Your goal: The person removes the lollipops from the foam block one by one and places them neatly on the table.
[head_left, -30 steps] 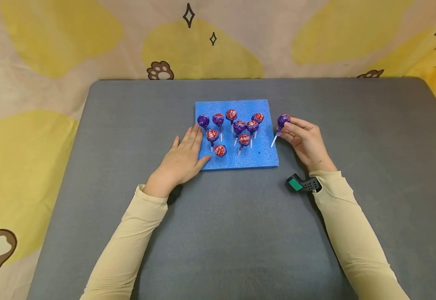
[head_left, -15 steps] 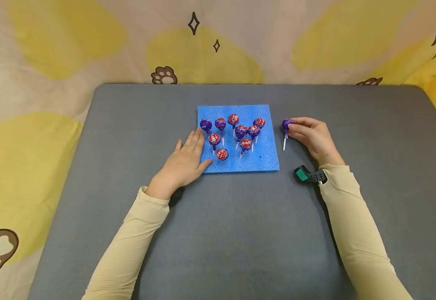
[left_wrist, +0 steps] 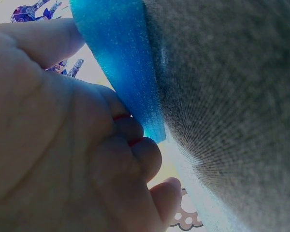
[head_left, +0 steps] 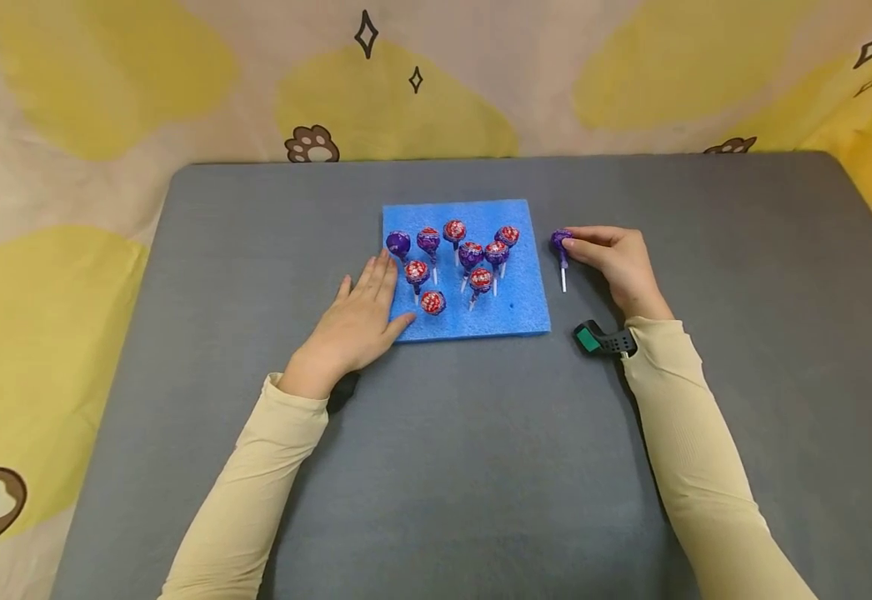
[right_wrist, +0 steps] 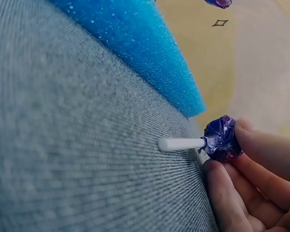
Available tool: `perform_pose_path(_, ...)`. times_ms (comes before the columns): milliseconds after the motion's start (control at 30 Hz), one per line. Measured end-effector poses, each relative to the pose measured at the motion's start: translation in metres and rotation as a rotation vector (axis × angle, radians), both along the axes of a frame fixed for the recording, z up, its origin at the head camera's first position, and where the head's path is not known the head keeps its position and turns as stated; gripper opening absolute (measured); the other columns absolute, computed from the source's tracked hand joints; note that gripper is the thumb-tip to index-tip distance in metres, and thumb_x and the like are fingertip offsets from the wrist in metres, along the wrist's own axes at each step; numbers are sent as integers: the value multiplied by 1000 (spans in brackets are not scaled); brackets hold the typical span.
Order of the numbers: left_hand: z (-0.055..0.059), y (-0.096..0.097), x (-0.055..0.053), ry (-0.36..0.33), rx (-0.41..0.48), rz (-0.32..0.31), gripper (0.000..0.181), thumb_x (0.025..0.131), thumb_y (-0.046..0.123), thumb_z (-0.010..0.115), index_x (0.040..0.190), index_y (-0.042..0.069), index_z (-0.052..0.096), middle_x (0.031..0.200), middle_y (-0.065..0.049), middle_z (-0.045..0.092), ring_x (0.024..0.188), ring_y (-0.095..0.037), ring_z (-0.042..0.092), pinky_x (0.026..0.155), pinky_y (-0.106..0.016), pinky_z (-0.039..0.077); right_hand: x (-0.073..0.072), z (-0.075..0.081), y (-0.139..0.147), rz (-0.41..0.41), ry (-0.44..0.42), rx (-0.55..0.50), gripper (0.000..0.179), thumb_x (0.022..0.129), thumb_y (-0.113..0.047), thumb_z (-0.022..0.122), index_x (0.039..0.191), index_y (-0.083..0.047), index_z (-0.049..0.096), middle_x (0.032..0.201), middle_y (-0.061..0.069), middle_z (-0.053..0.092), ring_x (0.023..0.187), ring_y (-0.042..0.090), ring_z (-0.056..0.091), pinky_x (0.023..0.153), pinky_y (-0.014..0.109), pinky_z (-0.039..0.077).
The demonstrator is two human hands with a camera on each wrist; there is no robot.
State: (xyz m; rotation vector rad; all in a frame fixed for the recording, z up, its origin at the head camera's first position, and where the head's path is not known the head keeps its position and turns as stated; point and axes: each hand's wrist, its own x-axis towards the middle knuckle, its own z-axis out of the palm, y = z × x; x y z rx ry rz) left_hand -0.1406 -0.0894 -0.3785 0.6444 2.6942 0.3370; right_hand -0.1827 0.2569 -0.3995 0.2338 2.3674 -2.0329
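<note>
A blue foam block (head_left: 523,319) lies on the grey table, and several lollipops in purple and red wrappers, such as one lollipop (head_left: 480,280), stand in it on white sticks. My left hand (head_left: 355,327) rests with straight fingers on the block's left edge, the thumb at its near corner. To the right of the block, my right hand (head_left: 616,265) pinches a purple-wrapped lollipop (right_wrist: 221,140) by its head between thumb and fingers. Its white stick points down in the head view, apart from the foam. In the left wrist view the left palm hides part of the block.
The grey table (head_left: 466,467) stretches around the block on all sides. Behind it hangs a patterned yellow and cream cloth (head_left: 481,75). A black strap with a green patch (head_left: 589,337) is worn on the right wrist. A small hole shows near the block's front right.
My right hand has shifted slightly away from the block with the lollipop, whose stick has swung from slanted to nearly vertical. The left hand stays on the block; the head view has moved a little.
</note>
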Motion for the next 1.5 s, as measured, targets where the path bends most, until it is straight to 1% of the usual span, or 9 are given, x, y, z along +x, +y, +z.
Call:
perform_pose_path(133, 1, -2, 0, 1, 3, 3, 74, 100, 41, 37, 149, -2, 2, 156, -15, -9, 143, -29, -6, 112, -51, 2, -2, 1, -3, -14, 1, 25, 27, 79, -13, 77, 103, -1, 73, 87, -5, 70, 82, 10, 61, 68, 15, 50)
perform_pose_path(300, 2, -2, 0, 6, 8, 3, 74, 100, 40, 38, 149, -3, 2, 156, -16, -9, 143, -29, -6, 112, -51, 2, -2, -1, -5, -24, 33, 213, 35, 81, -18, 76, 109, 3, 70, 89, -9, 69, 86, 9, 57, 69, 17, 44)
perform_pose_path(400, 2, -1, 0, 6, 4, 2, 74, 100, 40, 39, 149, -2, 2, 156, -15, -9, 143, -29, -6, 112, -51, 2, -1, -2, -5, -30, 55, 256, 34, 82, -15, 74, 109, 5, 69, 89, -9, 68, 85, 6, 59, 70, 15, 45)
perform_pose_path(567, 0, 0, 0, 3, 0, -3, 74, 100, 40, 38, 149, -2, 2, 156, -15, -10, 143, -28, -6, 112, -51, 2, 0, -4, -3, -13, 60, 231, 31, 82, -10, 74, 108, 8, 67, 87, -8, 68, 81, 3, 61, 70, 14, 47)
perform_pose_path(733, -1, 0, 0, 4, 5, -2, 73, 101, 40, 38, 149, -2, 2, 156, -15, -10, 143, -29, -5, 112, -51, 2, 2, -2, 0, 5, 21, 186, 22, 82, -8, 74, 97, 8, 70, 80, -6, 69, 71, 4, 62, 63, 16, 51)
perform_pose_path(900, -1, 1, 0, 4, 6, 0, 74, 100, 40, 38, 149, -2, 2, 156, -16, -9, 143, -29, -5, 112, -51, 2, 3, 0, 3, 44, -39, 62, 5, 83, -1, 70, 85, 1, 74, 74, 0, 70, 64, 8, 66, 59, 20, 53)
perform_pose_path(1067, 0, 1, 0, 0, 9, 2, 74, 100, 40, 38, 149, -2, 2, 156, -16, -9, 143, -29, -6, 112, -51, 2, 2, 2, 5, 65, -91, -9, 8, 84, 0, 69, 82, -4, 76, 74, 2, 71, 65, 10, 68, 59, 21, 54)
perform_pose_path(1367, 0, 0, -2, -12, 7, 2, 75, 100, 41, 37, 149, -1, -1, 156, -15, -10, 143, -28, -7, 112, -50, 1, 2, 2, 1, 83, -111, 66, 9, 82, -3, 72, 86, 5, 73, 71, 1, 70, 62, 9, 67, 56, 21, 53)
perform_pose_path(1500, -1, 0, -2, -15, 3, -2, 74, 101, 41, 36, 149, -1, -2, 156, -15, -10, 143, -28, -7, 112, -51, 0, 2, 3, -1, 75, -139, 85, 10, 83, -5, 72, 86, 4, 74, 70, -1, 70, 61, 9, 67, 56, 21, 53)
